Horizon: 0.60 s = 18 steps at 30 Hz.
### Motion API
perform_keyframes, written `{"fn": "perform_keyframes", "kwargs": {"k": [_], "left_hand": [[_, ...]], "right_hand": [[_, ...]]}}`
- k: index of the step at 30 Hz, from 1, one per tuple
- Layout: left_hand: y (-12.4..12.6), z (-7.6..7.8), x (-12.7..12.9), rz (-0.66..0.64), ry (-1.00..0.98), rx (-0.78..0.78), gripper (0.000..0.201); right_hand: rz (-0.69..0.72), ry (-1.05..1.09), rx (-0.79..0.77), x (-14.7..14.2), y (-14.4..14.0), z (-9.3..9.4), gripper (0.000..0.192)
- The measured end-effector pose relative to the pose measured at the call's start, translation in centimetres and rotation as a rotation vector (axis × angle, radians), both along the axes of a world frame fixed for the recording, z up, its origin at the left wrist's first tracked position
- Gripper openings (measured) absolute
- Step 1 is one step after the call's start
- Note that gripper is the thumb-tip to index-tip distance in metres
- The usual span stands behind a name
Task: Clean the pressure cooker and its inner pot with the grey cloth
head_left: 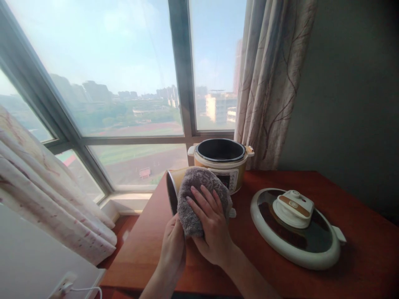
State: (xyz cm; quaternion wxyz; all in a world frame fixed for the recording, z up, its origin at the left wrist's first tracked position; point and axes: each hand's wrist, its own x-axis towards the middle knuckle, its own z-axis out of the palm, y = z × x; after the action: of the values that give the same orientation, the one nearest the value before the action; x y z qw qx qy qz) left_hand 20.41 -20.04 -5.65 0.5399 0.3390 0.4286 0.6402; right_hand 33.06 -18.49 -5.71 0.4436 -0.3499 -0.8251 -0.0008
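Right hand, fingers spread, presses the cloth on the tipped pot while left hand steadies, fingers hidden, so I'd rub in firm circles.

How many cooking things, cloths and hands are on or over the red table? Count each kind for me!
Cookers: 2, an upright open cooker and a cooker lying on its side
Lids: 1, the white lid
Cloths: 1, a grey cloth
Hands: 2, left hand and right hand
Total: 6
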Motion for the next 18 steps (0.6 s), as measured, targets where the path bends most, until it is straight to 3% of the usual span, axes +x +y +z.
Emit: {"fn": "perform_keyframes", "kwargs": {"k": [4, 7, 14, 18], "left_hand": [[0.6, 1.2, 0.0, -0.043, -0.114, -0.126, 0.055], [1.0, 1.9, 0.3, -0.070, -0.200, -0.122, 0.057], [0.7, 5.1, 1.5, -0.157, -0.416, -0.154, 0.050], [0.3, 4.9, 1.8, -0.273, -0.488, -0.129, 0.048]], "right_hand": [[-0.080, 0.015, 0.036, -0.3, -1.4, -4.9, 0.073], [-0.130, 0.019, 0.052, -0.4, -2.1, -7.2, 0.074], [-0.234, 0.096, 0.096, 0.1, -3.7, -8.3, 0.070], [-0.254, 0.133, 0.106, 0.1, -4.1, -8.0, 0.069]]}}
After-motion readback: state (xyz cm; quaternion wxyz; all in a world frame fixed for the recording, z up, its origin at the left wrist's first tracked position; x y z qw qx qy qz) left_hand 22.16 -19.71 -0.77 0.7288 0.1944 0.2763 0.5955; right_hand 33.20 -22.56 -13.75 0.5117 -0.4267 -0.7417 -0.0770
